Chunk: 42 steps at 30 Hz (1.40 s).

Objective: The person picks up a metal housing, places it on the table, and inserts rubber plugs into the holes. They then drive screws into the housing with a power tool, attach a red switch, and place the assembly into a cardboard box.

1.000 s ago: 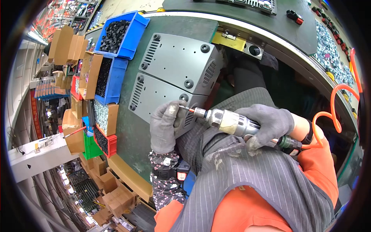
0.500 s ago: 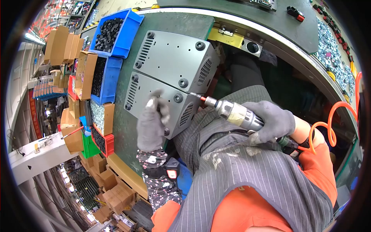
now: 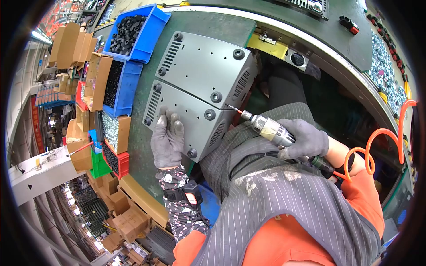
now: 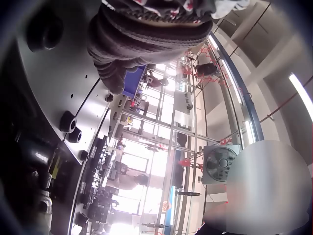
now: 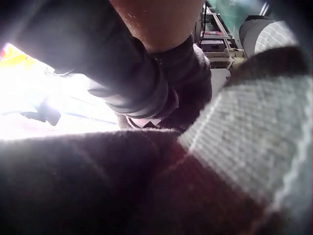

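Two grey metal housings lie side by side on the green bench, the upper one [image 3: 202, 66] against the lower one [image 3: 182, 115], with black round feet near their corners. My gloved left hand [image 3: 168, 139] is over the left part of the lower housing, its fingers loosely bent; I see nothing held, and contact cannot be told. In the left wrist view the gloved hand [image 4: 142, 41] is beside the housings. My gloved right hand [image 3: 306, 139] grips a power screwdriver [image 3: 270, 131], whose bit points at the housings' near edge. The right wrist view is mostly dark fabric.
Blue bins [image 3: 148, 37] of black parts, a cardboard box [image 3: 122, 133] of small metal pieces and a red bin [image 3: 120, 164] line the bench's left side. An orange coiled hose [image 3: 377, 133] hangs at the right. Another bench surface [image 3: 341, 44] lies beyond the metal rail.
My left hand has left the screwdriver's bit and moved left over the lower housing, its fingers less bunched. The screwdriver's tip has moved up and right, nearer the seam between the housings.
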Motion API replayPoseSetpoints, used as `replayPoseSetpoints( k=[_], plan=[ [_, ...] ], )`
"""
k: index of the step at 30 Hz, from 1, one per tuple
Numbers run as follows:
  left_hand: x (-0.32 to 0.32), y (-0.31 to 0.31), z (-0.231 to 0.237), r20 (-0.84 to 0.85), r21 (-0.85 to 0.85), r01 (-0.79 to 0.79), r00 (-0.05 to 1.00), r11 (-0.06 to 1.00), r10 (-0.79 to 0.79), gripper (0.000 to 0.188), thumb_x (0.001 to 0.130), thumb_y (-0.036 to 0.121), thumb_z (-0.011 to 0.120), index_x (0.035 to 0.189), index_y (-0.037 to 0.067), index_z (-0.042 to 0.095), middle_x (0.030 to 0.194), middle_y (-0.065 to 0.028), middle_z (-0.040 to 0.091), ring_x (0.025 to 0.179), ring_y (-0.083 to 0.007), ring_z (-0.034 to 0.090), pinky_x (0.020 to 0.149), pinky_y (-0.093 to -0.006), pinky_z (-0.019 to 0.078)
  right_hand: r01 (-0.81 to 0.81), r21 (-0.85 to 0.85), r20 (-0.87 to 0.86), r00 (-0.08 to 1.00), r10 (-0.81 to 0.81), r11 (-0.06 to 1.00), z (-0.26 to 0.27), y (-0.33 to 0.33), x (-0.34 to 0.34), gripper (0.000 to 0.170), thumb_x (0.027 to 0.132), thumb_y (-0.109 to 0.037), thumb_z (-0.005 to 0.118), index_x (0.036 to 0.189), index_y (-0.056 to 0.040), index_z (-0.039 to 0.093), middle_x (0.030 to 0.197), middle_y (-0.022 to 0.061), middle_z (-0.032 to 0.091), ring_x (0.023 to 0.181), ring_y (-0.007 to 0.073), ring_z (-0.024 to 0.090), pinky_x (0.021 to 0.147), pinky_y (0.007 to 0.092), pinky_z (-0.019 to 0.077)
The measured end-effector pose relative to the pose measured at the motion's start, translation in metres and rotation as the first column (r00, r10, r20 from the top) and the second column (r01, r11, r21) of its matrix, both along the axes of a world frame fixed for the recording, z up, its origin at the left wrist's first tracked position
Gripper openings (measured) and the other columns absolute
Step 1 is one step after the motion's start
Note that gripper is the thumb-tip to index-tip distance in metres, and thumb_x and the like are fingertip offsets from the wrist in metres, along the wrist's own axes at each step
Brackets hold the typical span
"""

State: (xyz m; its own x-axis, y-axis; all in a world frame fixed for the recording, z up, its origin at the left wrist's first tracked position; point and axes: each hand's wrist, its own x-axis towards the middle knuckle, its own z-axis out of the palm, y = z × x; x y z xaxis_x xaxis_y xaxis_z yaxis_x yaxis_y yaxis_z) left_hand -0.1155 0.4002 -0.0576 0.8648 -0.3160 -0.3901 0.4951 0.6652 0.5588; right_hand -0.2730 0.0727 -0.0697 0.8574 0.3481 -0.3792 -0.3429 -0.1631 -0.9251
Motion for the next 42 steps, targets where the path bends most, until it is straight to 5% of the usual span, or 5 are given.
replayPoseSetpoints(
  k=[17,22,26,31,42],
  plan=[
    [-0.005,-0.011,0.0,0.096,0.223,-0.008,0.995,0.975,-0.014,0.03,0.095,0.016,0.047,0.121,-0.001,0.049,0.091,-0.0068,0.059,0.07,-0.0122,0.057,0.056,-0.0242,0.0507,-0.062,-0.186,0.161,0.983,0.093,0.981,0.0,-0.004,0.013,0.058,0.064,-0.022,0.078,0.111,-0.0016,0.053,0.08,0.0123,0.063,0.071,0.0246,0.062,0.068,0.0343,0.0484],
    [0.001,0.003,-0.009,0.139,-0.007,0.117,0.984,0.993,-0.115,0.032,0.096,0.018,0.048,0.121,-0.001,0.049,0.087,-0.0058,0.059,0.064,-0.0105,0.052,0.053,-0.0227,0.0461,-0.108,-0.2,0.071,0.99,0.125,0.974,0.016,-0.013,0.011,0.063,0.063,-0.029,0.076,0.114,-0.0019,0.054,0.081,0.0151,0.064,0.075,0.0261,0.064,0.07,0.0347,0.0492],
    [-0.008,-0.015,0.007,0.027,0.209,-0.062,0.998,0.976,0.058,0.032,0.096,0.016,0.048,0.123,0.0,0.046,0.086,-0.0039,0.056,0.058,-0.0054,0.038,0.046,-0.0192,0.0386,-0.121,-0.173,0.097,0.986,0.139,0.978,0.024,-0.016,0.006,0.061,0.063,-0.028,0.077,0.112,-0.0003,0.054,0.08,0.0137,0.063,0.073,0.0237,0.063,0.068,0.0345,0.0488],
    [-0.02,-0.006,0.004,0.109,0.007,0.154,0.982,0.988,-0.154,0.032,0.097,0.027,0.045,0.114,0.001,0.054,0.074,-0.0007,0.052,0.049,-0.0049,0.033,0.038,-0.017,0.0317,-0.196,-0.029,0.077,0.977,0.198,0.98,0.047,0.022,0.03,0.066,0.063,-0.025,0.075,0.119,-0.0005,0.051,0.087,0.0118,0.063,0.078,0.0211,0.062,0.073,0.031,0.0497],
    [-0.048,0.021,0.012,0.037,0.06,-0.084,0.996,0.995,0.082,0.033,0.096,0.033,0.047,0.104,0.003,0.057,0.067,0.0031,0.055,0.047,-0.0046,0.032,0.039,-0.0196,0.0301,-0.372,0.064,0.046,0.928,0.369,0.926,0.057,0.093,0.071,0.065,0.063,-0.028,0.079,0.115,0.001,0.052,0.086,0.0123,0.064,0.077,0.0202,0.063,0.069,0.0317,0.0503]
  ],
)
